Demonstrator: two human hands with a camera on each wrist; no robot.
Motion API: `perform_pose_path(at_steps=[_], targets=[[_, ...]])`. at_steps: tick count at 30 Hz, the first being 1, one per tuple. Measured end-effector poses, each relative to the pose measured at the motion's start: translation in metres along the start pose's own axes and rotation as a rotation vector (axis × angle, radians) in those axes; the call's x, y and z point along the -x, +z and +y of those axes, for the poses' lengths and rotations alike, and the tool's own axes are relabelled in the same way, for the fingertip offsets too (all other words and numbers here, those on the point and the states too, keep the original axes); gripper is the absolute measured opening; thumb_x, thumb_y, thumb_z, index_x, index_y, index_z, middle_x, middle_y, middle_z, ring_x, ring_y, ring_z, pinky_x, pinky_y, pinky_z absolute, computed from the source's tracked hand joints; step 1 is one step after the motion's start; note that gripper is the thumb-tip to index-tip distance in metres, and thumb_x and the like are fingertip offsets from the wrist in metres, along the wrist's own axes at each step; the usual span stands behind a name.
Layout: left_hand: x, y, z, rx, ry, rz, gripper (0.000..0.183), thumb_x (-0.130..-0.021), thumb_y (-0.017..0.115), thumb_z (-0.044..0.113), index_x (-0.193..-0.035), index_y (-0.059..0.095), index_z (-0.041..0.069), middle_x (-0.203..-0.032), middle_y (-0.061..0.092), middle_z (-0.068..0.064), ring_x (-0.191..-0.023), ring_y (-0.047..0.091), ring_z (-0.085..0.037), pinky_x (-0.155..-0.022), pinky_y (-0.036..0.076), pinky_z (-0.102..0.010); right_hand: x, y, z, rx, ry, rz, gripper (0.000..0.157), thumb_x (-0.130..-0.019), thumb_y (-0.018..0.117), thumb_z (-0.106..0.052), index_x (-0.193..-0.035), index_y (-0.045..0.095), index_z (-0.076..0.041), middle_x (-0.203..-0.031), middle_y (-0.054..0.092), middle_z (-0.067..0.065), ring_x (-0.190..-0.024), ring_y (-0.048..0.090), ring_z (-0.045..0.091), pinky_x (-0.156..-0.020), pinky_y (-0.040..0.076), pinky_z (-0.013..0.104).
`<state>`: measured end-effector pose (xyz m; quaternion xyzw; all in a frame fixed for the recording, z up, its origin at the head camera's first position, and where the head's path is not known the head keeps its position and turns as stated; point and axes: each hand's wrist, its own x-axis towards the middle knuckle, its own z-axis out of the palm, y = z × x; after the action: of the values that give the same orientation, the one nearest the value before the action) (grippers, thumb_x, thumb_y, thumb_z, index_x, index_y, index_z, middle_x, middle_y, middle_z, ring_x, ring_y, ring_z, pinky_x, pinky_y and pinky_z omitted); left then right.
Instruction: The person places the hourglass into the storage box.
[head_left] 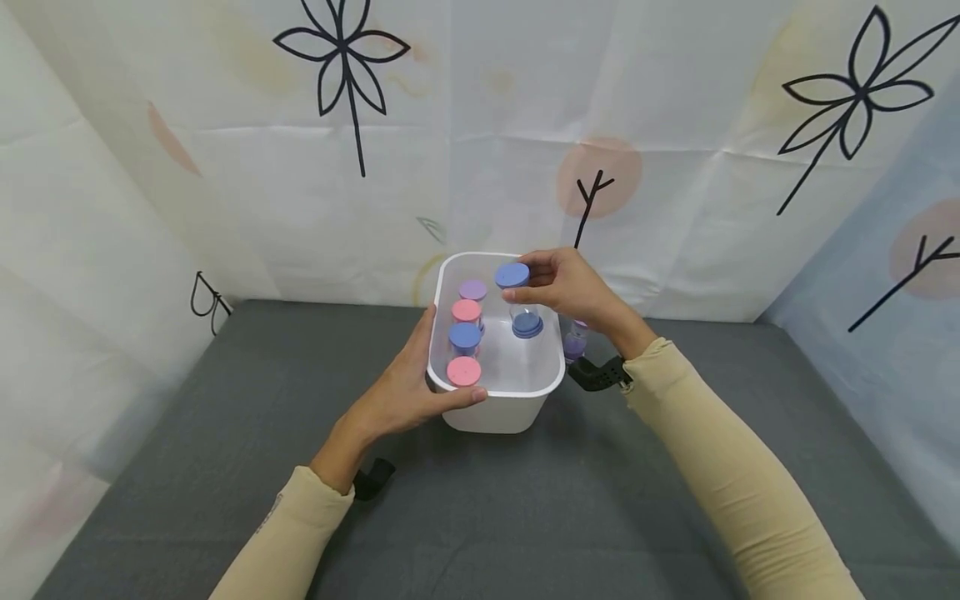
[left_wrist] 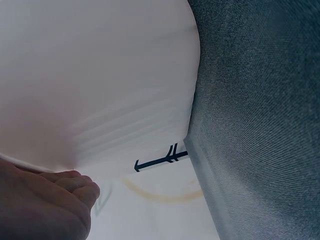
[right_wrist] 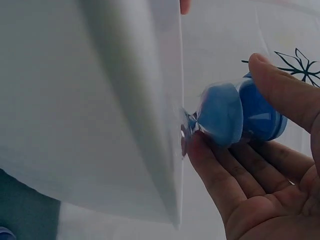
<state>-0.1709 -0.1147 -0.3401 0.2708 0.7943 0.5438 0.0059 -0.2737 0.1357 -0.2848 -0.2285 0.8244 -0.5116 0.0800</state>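
Observation:
A white plastic bin (head_left: 497,414) stands on the dark table in the head view. My left hand (head_left: 408,379) rests against its near left corner, fingers along the outer left wall and thumb along the front rim. In the left wrist view, the left fingers (left_wrist: 77,186) touch the bin's outside wall. Above the bin's right half, my right hand (head_left: 573,287) grips a clear bottle (right_wrist: 221,114) with a blue lid and blue inside, between thumb and fingers. Inside the bin, several bottles line the left side, with purple (head_left: 472,289), pink (head_left: 467,311) and blue (head_left: 465,335) lids.
A clear bottle with purple contents (head_left: 575,342) stands outside the bin, by its right wall. Behind the table hangs a white patterned cloth (head_left: 495,192), with more cloth at both sides. Dark grey fabric (head_left: 480,517) covers the table.

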Motion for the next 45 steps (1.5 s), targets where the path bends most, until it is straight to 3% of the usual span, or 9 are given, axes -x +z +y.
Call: perform_pose_path(at_steps=[8,12,17,22,32,39,45], targets=[[0.001,0.0,0.0,-0.007,-0.013,0.001,0.121,-0.08,0.087,0.022,-0.162,0.0,0.033,-0.161,0.024,0.002,-0.139,0.041,-0.031,-0.111,0.037,-0.051,-0.008,0.003,0.009,0.103,-0.017,-0.048,0.045,-0.086,0.083,-0.012,-0.125,0.068,0.003,-0.114,0.072,0.016,-0.105,0.071,0.028,-0.094,0.054,0.041],[0.001,-0.001,0.0,-0.013,-0.015,0.0,0.12,-0.081,0.087,0.023,-0.162,0.0,0.028,-0.161,0.024,0.002,-0.139,0.042,-0.031,-0.111,0.037,-0.051,-0.013,0.005,0.014,0.164,-0.009,-0.049,0.043,-0.086,0.084,-0.013,-0.123,0.069,0.002,-0.112,0.072,0.015,-0.104,0.071,0.027,-0.093,0.054,0.041],[0.0,-0.001,-0.004,-0.023,-0.013,-0.006,0.12,-0.081,0.086,0.029,-0.162,-0.002,0.028,-0.162,0.024,0.002,-0.138,0.043,-0.03,-0.11,0.039,-0.052,-0.018,0.007,0.017,0.233,-0.012,-0.043,0.042,-0.085,0.085,-0.016,-0.121,0.071,0.001,-0.11,0.074,0.013,-0.102,0.071,0.025,-0.091,0.055,0.041],[0.001,-0.002,0.0,-0.004,-0.019,-0.012,0.119,-0.081,0.086,0.025,-0.162,-0.001,0.029,-0.161,0.024,0.004,-0.138,0.043,-0.03,-0.11,0.039,-0.05,-0.021,0.013,0.014,0.334,-0.009,-0.037,0.043,-0.084,0.086,-0.021,-0.119,0.073,0.0,-0.108,0.074,0.013,-0.101,0.071,0.025,-0.09,0.055,0.041],[-0.005,0.002,-0.035,-0.038,0.012,0.01,0.125,-0.078,0.088,0.043,-0.16,-0.005,0.041,-0.165,0.019,0.001,-0.139,0.041,-0.021,-0.109,0.039,-0.056,-0.025,0.018,0.015,0.468,-0.007,-0.044,0.036,-0.082,0.087,-0.02,-0.11,0.076,-0.001,-0.096,0.076,0.008,-0.09,0.071,0.021,-0.081,0.055,0.037],[-0.006,0.001,-0.038,-0.062,0.008,0.016,0.124,-0.077,0.087,0.048,-0.161,-0.005,0.041,-0.166,0.017,0.002,-0.142,0.038,-0.019,-0.11,0.038,-0.051,-0.029,0.021,0.017,0.534,0.006,-0.032,0.034,-0.079,0.088,-0.02,-0.106,0.077,-0.002,-0.09,0.074,0.005,-0.082,0.066,0.017,-0.072,0.052,0.031],[-0.006,0.002,-0.038,-0.071,-0.009,0.017,0.124,-0.077,0.086,0.048,-0.16,-0.005,0.042,-0.166,0.016,0.003,-0.143,0.036,-0.017,-0.111,0.037,-0.051,-0.03,0.027,0.018,0.652,-0.032,-0.02,0.03,-0.077,0.089,-0.022,-0.095,0.077,-0.001,-0.078,0.067,0.005,-0.076,0.056,0.02,-0.068,0.044,0.031]])
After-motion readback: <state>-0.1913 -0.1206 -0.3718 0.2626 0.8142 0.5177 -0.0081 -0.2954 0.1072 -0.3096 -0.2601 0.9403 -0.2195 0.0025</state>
